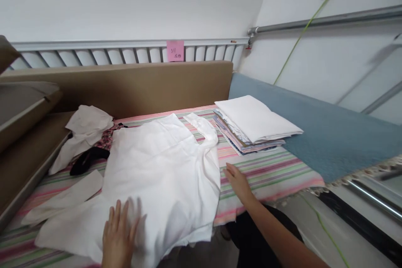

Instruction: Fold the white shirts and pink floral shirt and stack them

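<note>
A white long-sleeved shirt (157, 167) lies spread on the striped cloth (264, 176), its hem end creased and hanging over the near edge. One sleeve (207, 134) is bunched along its right side; the other stretches out to the lower left. My left hand (118, 228) rests on the lower left part of the shirt, fingers spread. Just off the shirt's right side, my right hand (238, 181) hovers over or touches the stripes with its fingers stretched out and nothing in them.
A stack of folded clothes (251, 123) with a white piece on top sits at the right. Crumpled white cloth (86, 125) and a black item (89, 160) lie left. Brown padded boards (141, 90) stand behind, a blue mat (317, 121) right. A green cord (298, 39) hangs from the wall.
</note>
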`<state>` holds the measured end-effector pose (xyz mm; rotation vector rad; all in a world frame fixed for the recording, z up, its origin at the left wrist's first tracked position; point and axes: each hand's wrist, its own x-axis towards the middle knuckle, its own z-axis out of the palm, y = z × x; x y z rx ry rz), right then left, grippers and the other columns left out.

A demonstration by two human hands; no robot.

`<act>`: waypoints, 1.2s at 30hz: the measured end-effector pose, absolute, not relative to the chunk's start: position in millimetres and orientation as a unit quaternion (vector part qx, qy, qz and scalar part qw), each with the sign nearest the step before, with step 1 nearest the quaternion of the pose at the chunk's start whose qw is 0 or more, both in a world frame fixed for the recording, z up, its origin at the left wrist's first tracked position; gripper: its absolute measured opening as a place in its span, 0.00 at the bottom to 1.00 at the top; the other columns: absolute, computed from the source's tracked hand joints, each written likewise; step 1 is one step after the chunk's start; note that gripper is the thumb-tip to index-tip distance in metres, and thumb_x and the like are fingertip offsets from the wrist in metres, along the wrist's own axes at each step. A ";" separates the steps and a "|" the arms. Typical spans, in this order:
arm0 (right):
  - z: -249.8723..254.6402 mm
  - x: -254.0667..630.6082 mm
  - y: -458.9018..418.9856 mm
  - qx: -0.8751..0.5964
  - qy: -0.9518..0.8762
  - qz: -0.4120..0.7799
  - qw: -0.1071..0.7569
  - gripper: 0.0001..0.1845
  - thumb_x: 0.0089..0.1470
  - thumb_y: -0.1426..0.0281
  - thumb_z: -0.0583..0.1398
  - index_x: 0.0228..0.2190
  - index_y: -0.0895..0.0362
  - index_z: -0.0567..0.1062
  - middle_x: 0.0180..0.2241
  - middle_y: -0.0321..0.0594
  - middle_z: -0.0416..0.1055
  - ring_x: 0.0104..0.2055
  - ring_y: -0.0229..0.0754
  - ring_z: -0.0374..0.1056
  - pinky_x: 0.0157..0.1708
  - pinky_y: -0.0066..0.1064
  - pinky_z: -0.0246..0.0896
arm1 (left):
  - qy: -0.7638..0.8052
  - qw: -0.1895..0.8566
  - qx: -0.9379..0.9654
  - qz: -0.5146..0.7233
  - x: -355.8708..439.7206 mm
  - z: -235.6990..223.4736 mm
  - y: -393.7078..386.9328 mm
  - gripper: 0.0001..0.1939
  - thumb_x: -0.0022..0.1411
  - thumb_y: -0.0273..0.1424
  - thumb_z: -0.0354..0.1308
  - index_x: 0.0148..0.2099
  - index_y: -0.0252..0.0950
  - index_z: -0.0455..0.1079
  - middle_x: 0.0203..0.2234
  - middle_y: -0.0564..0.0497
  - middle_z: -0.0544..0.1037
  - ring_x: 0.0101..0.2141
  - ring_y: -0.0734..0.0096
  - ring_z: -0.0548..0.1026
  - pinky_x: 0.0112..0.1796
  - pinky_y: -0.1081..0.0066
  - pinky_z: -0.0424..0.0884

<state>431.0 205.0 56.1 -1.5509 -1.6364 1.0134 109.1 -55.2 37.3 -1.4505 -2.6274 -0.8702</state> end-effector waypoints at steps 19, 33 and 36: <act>70.7 416.6 95.9 -0.547 -0.463 0.663 0.216 0.10 0.50 0.64 0.60 0.31 0.58 0.70 0.22 0.38 0.71 0.24 0.39 0.71 0.27 0.28 0.67 | -0.546 -0.438 0.091 -0.708 180.0 24.1 -115.8 0.08 0.52 0.29 0.62 0.33 0.34 0.65 0.28 0.51 0.75 0.29 0.71 0.74 0.38 0.69 0.71; 57.9 420.9 85.2 -0.575 -0.500 0.616 0.201 0.10 0.53 0.65 0.56 0.26 0.58 0.67 0.21 0.38 0.71 0.22 0.36 0.70 0.22 0.23 0.63 | -0.590 -0.430 0.076 -0.678 177.7 19.5 -111.5 0.06 0.54 0.27 0.60 0.32 0.35 0.64 0.23 0.52 0.75 0.26 0.69 0.75 0.36 0.68 0.72; 61.3 421.4 89.4 -0.582 -0.504 0.619 0.155 0.09 0.54 0.65 0.55 0.27 0.59 0.68 0.22 0.39 0.71 0.22 0.36 0.70 0.22 0.24 0.63 | -0.611 -0.447 0.085 -0.648 173.8 15.4 -113.4 0.08 0.53 0.30 0.61 0.30 0.35 0.64 0.20 0.51 0.75 0.24 0.67 0.75 0.34 0.66 0.73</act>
